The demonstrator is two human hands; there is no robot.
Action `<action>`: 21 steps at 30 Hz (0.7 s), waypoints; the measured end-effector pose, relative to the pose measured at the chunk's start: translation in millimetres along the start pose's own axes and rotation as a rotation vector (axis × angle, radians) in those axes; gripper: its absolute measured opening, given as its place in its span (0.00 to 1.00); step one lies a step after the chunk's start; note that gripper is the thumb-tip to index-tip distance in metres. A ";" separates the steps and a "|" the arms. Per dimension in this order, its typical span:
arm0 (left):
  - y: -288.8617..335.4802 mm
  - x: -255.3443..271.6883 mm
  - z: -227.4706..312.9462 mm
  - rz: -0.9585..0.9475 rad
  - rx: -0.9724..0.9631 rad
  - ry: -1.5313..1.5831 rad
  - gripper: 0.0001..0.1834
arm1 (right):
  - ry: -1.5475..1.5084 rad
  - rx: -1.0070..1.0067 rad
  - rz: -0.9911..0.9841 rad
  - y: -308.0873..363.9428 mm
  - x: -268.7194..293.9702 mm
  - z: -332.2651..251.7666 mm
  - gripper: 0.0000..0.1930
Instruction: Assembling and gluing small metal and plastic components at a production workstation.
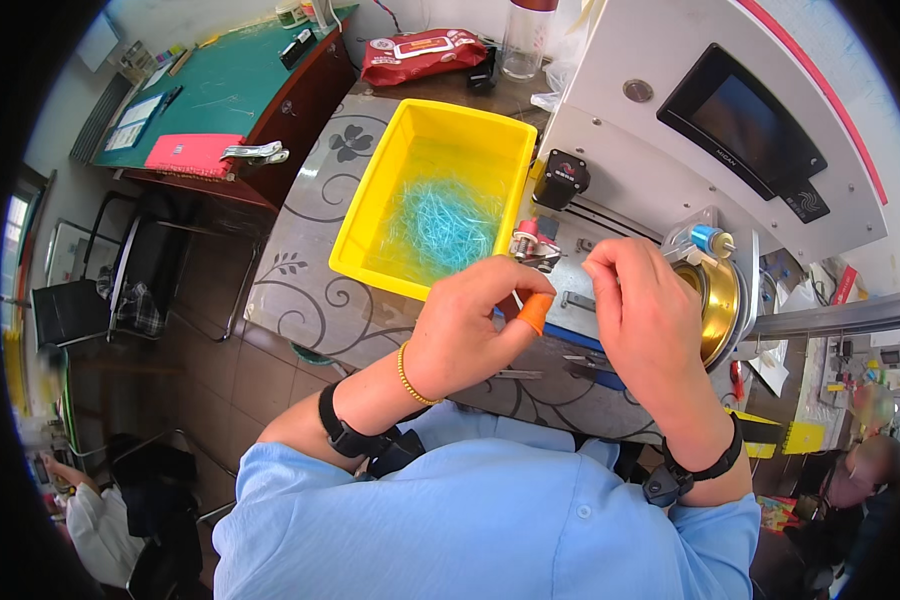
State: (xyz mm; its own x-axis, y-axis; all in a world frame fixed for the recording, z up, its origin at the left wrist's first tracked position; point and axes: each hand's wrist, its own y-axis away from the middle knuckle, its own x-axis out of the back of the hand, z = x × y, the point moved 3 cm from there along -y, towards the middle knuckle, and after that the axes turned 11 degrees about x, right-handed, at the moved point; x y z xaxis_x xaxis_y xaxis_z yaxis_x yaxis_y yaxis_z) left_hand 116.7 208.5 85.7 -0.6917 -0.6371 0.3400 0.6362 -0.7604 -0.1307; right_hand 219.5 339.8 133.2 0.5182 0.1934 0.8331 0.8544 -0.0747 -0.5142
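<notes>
My left hand (475, 318) is at the front of a bench machine (610, 105), its fingers curled toward a thumb that wears an orange finger cot (534, 312). Whatever lies between those fingers is too small or hidden to make out. To its right, my right hand (647, 312) has thumb and forefinger pinched together; anything in the pinch is too fine to tell. Just beyond both hands sits a small metal mechanism with a red part (532, 232). A yellow bin (370, 215) at the left holds a heap of thin turquoise strands (448, 225). Beside my right wrist is a gold-coloured wheel (718, 310).
The machine carries a dark screen (740, 120) and a black motor (561, 180). A blue spool (711, 240) is mounted near the wheel. Behind the bin lie a red wipes pack (425, 57) and a clear bottle (526, 42). A green-topped desk (220, 90) stands far left.
</notes>
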 end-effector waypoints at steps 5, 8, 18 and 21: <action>1.7 -9.2 -4.8 -0.149 0.034 0.066 0.07 | -0.044 0.014 0.007 -0.3 -5.8 1.3 0.07; 0.8 -16.5 -2.4 -0.254 0.003 0.082 0.07 | -0.030 0.024 -0.009 -0.5 -6.6 2.0 0.07; -5.9 -58.2 -9.3 -0.857 0.353 0.342 0.19 | 0.329 0.045 0.060 -15.9 63.1 16.5 0.06; -15.9 -69.1 -18.6 -0.697 0.761 1.199 0.21 | 0.420 0.019 -0.075 -14.4 66.7 35.6 0.10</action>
State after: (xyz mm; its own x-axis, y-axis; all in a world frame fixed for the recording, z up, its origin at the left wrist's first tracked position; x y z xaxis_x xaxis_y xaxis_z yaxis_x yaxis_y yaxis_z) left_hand 148.0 262.3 47.0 -0.5321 -0.2094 -0.8204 -0.1485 -0.9308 0.3339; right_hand 240.5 388.7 188.9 0.4287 -0.2177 0.8769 0.8913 -0.0567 -0.4498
